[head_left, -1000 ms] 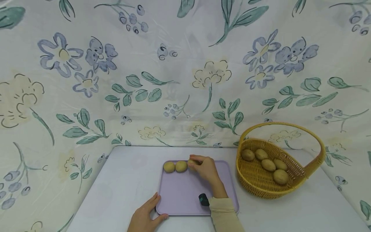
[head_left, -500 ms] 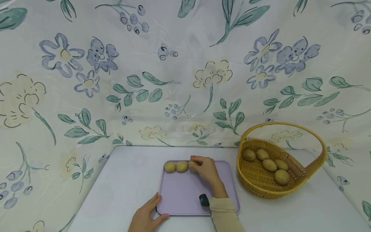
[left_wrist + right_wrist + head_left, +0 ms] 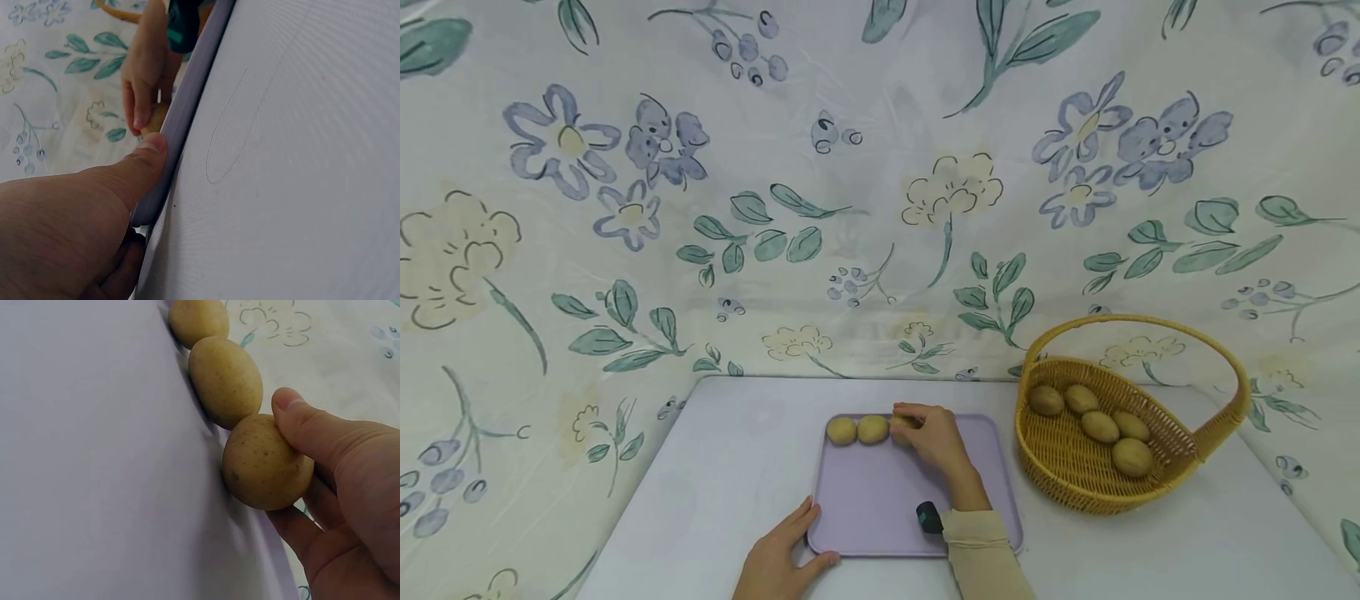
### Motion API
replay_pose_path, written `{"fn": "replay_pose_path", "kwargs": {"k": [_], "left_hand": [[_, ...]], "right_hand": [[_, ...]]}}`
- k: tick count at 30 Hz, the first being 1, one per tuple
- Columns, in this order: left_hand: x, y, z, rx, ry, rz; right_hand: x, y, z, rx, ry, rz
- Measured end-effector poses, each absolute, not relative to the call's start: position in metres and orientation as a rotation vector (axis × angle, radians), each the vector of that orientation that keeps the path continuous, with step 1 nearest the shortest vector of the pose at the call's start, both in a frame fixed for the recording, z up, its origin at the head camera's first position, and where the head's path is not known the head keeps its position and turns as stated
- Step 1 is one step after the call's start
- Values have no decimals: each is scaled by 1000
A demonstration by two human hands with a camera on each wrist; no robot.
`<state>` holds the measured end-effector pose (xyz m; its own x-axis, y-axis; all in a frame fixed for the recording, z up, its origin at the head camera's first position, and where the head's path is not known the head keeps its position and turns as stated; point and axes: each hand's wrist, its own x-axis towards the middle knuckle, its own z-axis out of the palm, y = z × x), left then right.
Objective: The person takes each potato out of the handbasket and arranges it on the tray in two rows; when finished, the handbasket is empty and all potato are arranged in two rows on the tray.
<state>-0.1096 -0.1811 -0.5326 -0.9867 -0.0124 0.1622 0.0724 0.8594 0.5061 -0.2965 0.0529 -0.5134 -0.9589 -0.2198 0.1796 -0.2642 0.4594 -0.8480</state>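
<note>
Early-mid, I'd judge: 2 potatoes [image 3: 872, 429] lined up on lavender tray [image 3: 872, 508], 3rd potato [image 3: 265, 465] in R hand [image 3: 936, 440], 5 potatoes [image 3: 1100, 427] left in wicker basket [image 3: 1063, 468].
I see R hand pinching 3rd potato, thumb vs. fingers, at tray's far edge, touching its neighbor; it's roundish, tan, w/ brown specks. L hand [image 3: 778, 554] spread round near-left corner.

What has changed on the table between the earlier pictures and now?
Nothing on the table has visibly moved; only the head view has drifted slightly, so everything sits a little further right in the picture. The right hand still holds the third potato in the tray's row, the left hand stays at a corner of the tray, and five potatoes remain in the basket.
</note>
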Motion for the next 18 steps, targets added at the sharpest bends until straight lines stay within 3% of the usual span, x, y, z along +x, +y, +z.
{"fn": "replay_pose_path", "kwargs": {"k": [18], "left_hand": [[-108, -180, -531, -42, -2877, -780]], "right_hand": [[-297, 52, -514, 411, -2651, 1578]]}}
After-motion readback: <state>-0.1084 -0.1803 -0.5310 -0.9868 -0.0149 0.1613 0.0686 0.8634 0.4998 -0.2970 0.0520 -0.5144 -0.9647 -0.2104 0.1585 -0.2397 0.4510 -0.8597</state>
